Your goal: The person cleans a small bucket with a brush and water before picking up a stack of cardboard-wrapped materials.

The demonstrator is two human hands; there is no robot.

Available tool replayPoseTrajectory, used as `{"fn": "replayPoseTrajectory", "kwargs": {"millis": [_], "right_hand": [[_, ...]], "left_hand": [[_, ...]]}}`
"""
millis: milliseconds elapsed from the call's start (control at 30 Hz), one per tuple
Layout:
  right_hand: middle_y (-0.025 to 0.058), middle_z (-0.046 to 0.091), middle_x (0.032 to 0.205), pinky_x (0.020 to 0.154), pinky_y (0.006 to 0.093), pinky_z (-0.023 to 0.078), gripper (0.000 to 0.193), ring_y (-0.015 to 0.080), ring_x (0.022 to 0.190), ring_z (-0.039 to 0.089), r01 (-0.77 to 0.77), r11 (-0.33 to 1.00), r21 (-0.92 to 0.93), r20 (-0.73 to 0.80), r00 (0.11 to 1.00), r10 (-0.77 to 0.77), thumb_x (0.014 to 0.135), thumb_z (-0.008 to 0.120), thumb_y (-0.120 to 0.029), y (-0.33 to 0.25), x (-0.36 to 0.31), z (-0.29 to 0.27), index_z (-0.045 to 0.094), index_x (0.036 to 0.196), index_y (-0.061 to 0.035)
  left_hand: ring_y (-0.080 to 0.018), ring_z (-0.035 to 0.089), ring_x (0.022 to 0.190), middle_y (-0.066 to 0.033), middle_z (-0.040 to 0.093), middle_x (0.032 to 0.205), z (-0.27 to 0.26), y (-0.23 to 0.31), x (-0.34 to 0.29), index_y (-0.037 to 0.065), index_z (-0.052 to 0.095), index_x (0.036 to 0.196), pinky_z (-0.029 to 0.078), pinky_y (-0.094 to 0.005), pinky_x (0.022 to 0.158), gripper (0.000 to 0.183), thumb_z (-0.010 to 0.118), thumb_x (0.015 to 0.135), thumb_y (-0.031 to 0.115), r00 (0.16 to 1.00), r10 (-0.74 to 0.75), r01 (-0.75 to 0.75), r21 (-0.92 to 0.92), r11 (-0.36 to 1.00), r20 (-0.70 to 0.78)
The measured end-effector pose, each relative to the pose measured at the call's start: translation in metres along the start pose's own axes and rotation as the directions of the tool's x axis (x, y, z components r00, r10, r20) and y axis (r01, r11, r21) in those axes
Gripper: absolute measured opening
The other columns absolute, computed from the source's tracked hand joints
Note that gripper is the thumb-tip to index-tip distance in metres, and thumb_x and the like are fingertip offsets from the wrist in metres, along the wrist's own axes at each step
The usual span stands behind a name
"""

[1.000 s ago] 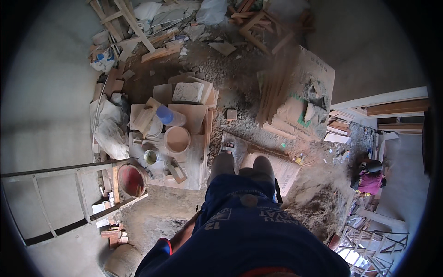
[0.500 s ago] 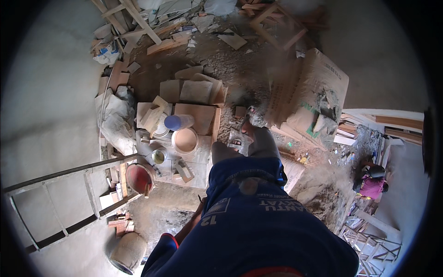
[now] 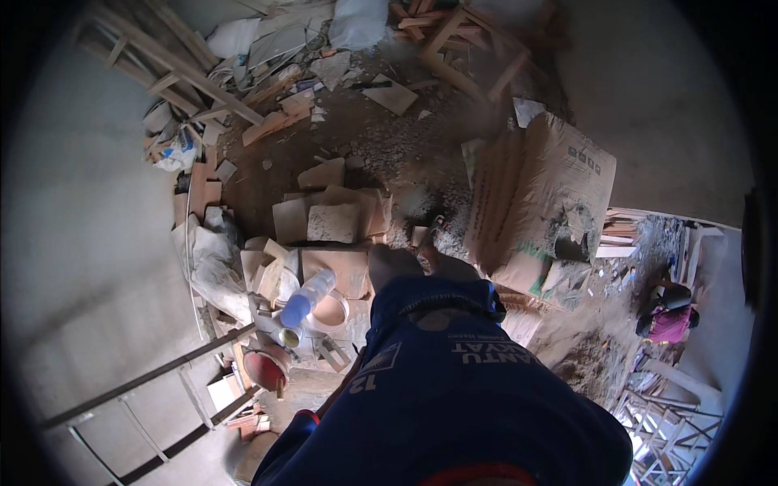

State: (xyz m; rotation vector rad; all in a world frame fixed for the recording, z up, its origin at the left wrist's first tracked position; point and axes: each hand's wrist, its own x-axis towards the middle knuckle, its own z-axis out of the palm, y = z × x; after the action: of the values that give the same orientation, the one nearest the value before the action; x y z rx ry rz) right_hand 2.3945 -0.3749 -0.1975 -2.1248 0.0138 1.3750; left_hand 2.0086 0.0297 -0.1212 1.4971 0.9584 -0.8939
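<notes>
My left forearm (image 3: 344, 382) hangs beside my blue shirt, with the hand mostly hidden by the shirt, so its fingers cannot be made out. A thin dark tip shows near it. My right hand is out of sight. Nearest the left hand is a small pale wooden frame-like piece (image 3: 331, 354) on a worktop. A clear plastic bottle with a blue cap (image 3: 311, 296) stands beside a round tub with pinkish contents (image 3: 331, 313). Close by are a small pot (image 3: 289, 338) and a bucket, red inside (image 3: 264, 368), with a handle sticking out.
Stacked paper sacks (image 3: 559, 194), the top one torn, rise ahead on the right. Tiles (image 3: 334, 222) lie beyond the worktop. A ladder-like frame (image 3: 154, 393) leans at left. Scrap timber (image 3: 174, 65) fills the far left. A person in pink (image 3: 668, 322) crouches at right.
The view has shifted, so the worktop, bottle and bucket sit lower in the picture and more of the far debris shows. My left forearm stays at my side.
</notes>
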Motion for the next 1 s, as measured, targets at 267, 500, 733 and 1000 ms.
{"fn": "replayPoseTrajectory", "kwargs": {"millis": [267,500,733,1000], "right_hand": [[0.0077,0.067,0.087,0.061,0.0316,0.050,0.023,0.0169,0.070,0.062,0.056,0.989,0.139,-0.147,0.989,-0.035,0.083,0.060,-0.015,-0.105,0.050,-0.075,0.064,0.105,-0.0103],[0.0080,0.067,0.088,0.062,0.0315,0.051,0.023,0.0171,0.071,0.063,-0.007,0.969,0.248,-0.190,0.980,0.055,0.082,0.061,-0.016,-0.141,0.081,-0.082,0.065,0.104,-0.0100],[0.0083,0.068,0.089,0.064,0.0314,0.051,0.022,0.0172,0.073,0.064,-0.143,0.973,0.181,-0.098,0.982,0.163,0.082,0.061,-0.016,-0.211,0.100,-0.057,0.066,0.102,-0.0097],[0.0087,0.068,0.089,0.065,0.0313,0.051,0.021,0.0174,0.074,0.065,-0.196,0.980,0.039,0.120,0.974,0.190,0.081,0.062,-0.017,-0.313,0.107,-0.072,0.067,0.100,-0.0094]], "left_hand": [[-0.0153,0.062,0.076,-0.0050,0.067,0.079,-0.091,0.107,0.054,0.005,0.065,0.086,0.048,-0.0298,0.070,0.011,0.064,0.080,0.014,0.999,0.002,-0.005,0.081,0.997,0.034],[-0.0154,0.062,0.077,-0.0050,0.067,0.080,-0.190,0.207,0.135,0.005,0.065,0.087,0.048,-0.0298,0.070,0.012,0.064,0.080,0.014,0.992,0.008,-0.034,0.209,0.977,0.123],[-0.0156,0.062,0.077,-0.0050,0.068,0.081,-0.293,0.302,0.228,0.005,0.065,0.088,0.048,-0.0299,0.070,0.013,0.064,0.080,0.014,0.963,0.035,-0.118,0.299,0.947,0.268],[-0.0157,0.062,0.078,-0.0050,0.068,0.082,-0.360,0.395,0.287,0.005,0.066,0.089,0.047,-0.0300,0.071,0.013,0.063,0.081,0.015,0.941,0.042,-0.155,0.319,0.935,0.335]]}}
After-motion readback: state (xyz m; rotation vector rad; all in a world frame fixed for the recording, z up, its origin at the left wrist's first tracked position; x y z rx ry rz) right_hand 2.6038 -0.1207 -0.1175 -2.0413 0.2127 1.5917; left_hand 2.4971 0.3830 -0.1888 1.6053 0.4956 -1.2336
